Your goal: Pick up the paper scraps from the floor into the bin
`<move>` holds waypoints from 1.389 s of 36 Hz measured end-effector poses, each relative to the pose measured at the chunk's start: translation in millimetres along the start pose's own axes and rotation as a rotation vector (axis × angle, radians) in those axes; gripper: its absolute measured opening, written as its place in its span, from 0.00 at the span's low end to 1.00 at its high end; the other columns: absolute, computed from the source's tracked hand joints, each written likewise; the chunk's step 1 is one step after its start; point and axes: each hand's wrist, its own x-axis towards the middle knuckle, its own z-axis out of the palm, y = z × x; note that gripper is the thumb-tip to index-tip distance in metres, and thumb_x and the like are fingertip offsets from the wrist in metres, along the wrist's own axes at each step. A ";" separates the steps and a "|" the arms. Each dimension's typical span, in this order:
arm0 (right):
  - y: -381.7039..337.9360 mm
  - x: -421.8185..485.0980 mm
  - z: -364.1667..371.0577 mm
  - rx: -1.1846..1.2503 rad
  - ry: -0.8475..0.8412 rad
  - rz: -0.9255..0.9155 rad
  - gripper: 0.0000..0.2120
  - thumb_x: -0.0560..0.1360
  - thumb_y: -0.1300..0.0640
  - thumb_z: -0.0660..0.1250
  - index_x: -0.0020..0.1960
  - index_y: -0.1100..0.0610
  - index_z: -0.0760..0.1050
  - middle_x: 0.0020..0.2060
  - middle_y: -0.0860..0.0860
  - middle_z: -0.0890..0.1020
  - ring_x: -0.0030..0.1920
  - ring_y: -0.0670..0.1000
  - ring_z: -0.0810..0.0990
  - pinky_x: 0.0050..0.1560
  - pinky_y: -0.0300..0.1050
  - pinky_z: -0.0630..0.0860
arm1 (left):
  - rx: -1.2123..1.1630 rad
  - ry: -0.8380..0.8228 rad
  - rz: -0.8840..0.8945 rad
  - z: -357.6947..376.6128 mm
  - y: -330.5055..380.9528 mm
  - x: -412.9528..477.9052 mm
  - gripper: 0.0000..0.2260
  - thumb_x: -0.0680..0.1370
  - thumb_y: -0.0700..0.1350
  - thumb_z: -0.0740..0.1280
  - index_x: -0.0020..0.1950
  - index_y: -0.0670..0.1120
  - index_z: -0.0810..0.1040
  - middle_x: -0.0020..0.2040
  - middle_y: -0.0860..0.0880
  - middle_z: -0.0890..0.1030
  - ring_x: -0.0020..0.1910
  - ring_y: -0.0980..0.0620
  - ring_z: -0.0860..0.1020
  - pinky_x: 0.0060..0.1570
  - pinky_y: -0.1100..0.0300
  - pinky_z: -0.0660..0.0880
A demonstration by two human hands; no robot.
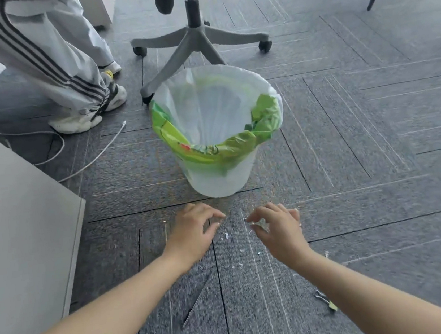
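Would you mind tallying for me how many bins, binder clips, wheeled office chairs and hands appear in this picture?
Bin: 1
Binder clip: 1
Wheeled office chair: 1
Hands: 2, the left hand and the right hand, whose fingers seem to pinch paper scraps
Total: 5

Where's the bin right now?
The bin stands on the carpet mid-view, just beyond the left hand and right hand, in front of the office chair base.
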 end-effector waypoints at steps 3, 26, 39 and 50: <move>12.5 2.4 13.2 -0.005 -0.040 0.025 0.03 0.75 0.50 0.68 0.48 0.42 0.78 0.43 0.35 0.77 0.47 0.42 0.73 0.54 0.46 0.62 | 0.060 -0.095 -0.118 16.8 -20.9 5.1 0.09 0.77 0.49 0.68 0.56 0.60 0.80 0.54 0.60 0.79 0.54 0.57 0.70 0.62 0.49 0.69; 60.9 35.5 46.9 -0.216 -0.146 0.084 0.21 0.74 0.44 0.68 0.66 0.38 0.70 0.55 0.39 0.77 0.57 0.45 0.72 0.61 0.47 0.62 | 0.179 -0.229 -0.123 60.9 -45.7 31.4 0.13 0.69 0.60 0.72 0.53 0.65 0.81 0.51 0.64 0.76 0.54 0.57 0.67 0.52 0.57 0.57; 67.4 55.5 50.6 -0.249 -0.201 0.004 0.17 0.70 0.42 0.71 0.58 0.37 0.75 0.50 0.39 0.75 0.53 0.44 0.71 0.58 0.46 0.61 | 0.121 -0.285 -0.126 65.7 -46.5 44.5 0.10 0.65 0.63 0.74 0.43 0.64 0.82 0.47 0.65 0.73 0.54 0.58 0.64 0.57 0.55 0.56; 63.2 67.3 50.1 -0.222 -0.246 -0.024 0.10 0.71 0.46 0.71 0.52 0.41 0.77 0.48 0.39 0.77 0.52 0.44 0.72 0.54 0.43 0.58 | 0.159 -0.293 -0.128 65.8 -43.1 48.5 0.10 0.64 0.63 0.74 0.42 0.62 0.83 0.47 0.65 0.72 0.54 0.57 0.64 0.57 0.56 0.55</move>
